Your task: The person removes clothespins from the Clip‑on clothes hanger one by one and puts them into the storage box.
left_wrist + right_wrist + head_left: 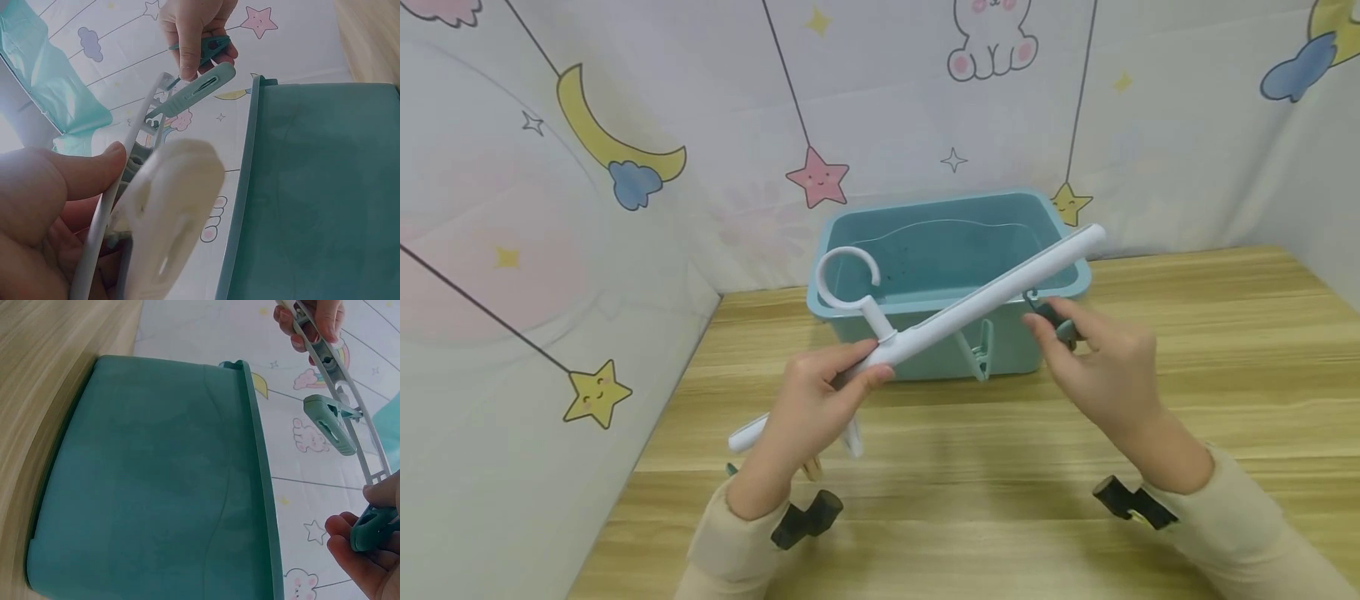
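Observation:
My left hand (808,400) grips the middle of a white clip hanger (1000,292) just below its round hook. The bar is tilted, its right end higher. In my right hand (1108,371), thumb and fingers pinch a dark green clothes peg (1063,327) close under the bar's right end. Whether that peg's small hook is joined to the bar I cannot tell. A light green peg (330,425) hangs from the bar between my hands. Below the left half hang a white peg (853,439) and a beige peg (811,468), partly hidden by my left hand.
Behind the hanger, a blue-green plastic bin (887,225) stands on the wood-grain table (970,517). A patterned cloth (895,108) with stars and a moon covers the wall at the back and left.

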Motion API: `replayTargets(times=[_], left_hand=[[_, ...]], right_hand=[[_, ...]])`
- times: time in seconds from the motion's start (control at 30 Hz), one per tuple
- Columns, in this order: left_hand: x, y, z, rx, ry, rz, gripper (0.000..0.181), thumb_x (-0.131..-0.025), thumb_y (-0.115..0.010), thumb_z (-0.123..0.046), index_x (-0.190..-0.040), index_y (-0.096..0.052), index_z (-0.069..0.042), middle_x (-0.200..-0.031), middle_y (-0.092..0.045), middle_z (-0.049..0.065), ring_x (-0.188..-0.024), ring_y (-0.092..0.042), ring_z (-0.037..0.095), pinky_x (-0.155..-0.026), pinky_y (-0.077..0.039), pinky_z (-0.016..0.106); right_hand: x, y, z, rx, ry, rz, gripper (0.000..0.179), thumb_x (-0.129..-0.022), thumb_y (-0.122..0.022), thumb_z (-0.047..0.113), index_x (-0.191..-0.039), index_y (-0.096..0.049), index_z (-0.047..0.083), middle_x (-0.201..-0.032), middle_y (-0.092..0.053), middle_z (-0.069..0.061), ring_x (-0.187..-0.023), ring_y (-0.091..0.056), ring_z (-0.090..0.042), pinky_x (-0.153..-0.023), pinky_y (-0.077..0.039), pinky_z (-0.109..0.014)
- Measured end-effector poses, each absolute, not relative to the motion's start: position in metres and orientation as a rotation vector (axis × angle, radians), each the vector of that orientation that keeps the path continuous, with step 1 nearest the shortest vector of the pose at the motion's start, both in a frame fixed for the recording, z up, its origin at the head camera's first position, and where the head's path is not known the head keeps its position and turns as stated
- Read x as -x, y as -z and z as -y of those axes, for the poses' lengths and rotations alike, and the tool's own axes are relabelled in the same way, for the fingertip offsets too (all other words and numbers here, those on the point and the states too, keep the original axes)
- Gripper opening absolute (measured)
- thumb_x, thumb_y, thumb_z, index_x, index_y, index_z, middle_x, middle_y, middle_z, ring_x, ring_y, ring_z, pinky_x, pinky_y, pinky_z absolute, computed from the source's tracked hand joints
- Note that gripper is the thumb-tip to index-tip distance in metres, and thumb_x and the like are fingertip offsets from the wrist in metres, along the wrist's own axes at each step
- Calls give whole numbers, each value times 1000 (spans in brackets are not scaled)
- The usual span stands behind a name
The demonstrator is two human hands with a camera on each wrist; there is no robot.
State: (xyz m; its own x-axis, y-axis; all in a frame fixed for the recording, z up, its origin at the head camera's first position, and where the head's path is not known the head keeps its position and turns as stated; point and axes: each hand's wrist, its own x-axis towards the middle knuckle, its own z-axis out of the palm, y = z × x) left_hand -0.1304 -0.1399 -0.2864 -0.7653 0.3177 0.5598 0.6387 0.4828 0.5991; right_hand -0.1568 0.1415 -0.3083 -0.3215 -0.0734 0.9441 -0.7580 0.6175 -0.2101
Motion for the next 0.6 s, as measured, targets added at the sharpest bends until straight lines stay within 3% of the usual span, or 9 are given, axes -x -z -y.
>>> replayTargets(times=[0.2,0.33,0.43,0.6], left_hand=[[130,286,142,781,1206,2356,30,-81,-76,-5,-108,-70,6,-94,-73,15,-69,-62,14,-60,-54,24],[130,285,144,786,1214,2344,31,-81,-76,-4,-109,-70,7,-93,-73,15,-67,-61,12,-59,-53,24],[130,285,146,790,1207,2333,31,-80,-76,-3,-108,-70,8,-92,-73,15,-66,-61,12,-58,-53,23],[128,283,146,789,1201,2334,30,-80,-77,-3,-108,-70,8,-92,-73,15,-67,-62,12,-59,-54,24]], right_hand=[[164,304,-147,-682,-912,1849,51,-91,-64,43,-85,-73,-6,-60,-66,-10,-47,-54,-11,-43,-27,-13],[167,299,-153,-696,-957,1921,19,-81,-77,12,-86,-74,-6,-61,-67,-8,-51,-55,0,-46,-32,-12],[168,295,-156,-678,-986,1967,17,-71,-78,-5,-87,-74,-6,-59,-66,-7,-50,-50,5,-45,-31,-12],[169,289,-160,-654,-1003,2024,14,-76,-76,-3,-90,-74,-5,-55,-62,-3,-42,-39,3,-40,-26,-15]])
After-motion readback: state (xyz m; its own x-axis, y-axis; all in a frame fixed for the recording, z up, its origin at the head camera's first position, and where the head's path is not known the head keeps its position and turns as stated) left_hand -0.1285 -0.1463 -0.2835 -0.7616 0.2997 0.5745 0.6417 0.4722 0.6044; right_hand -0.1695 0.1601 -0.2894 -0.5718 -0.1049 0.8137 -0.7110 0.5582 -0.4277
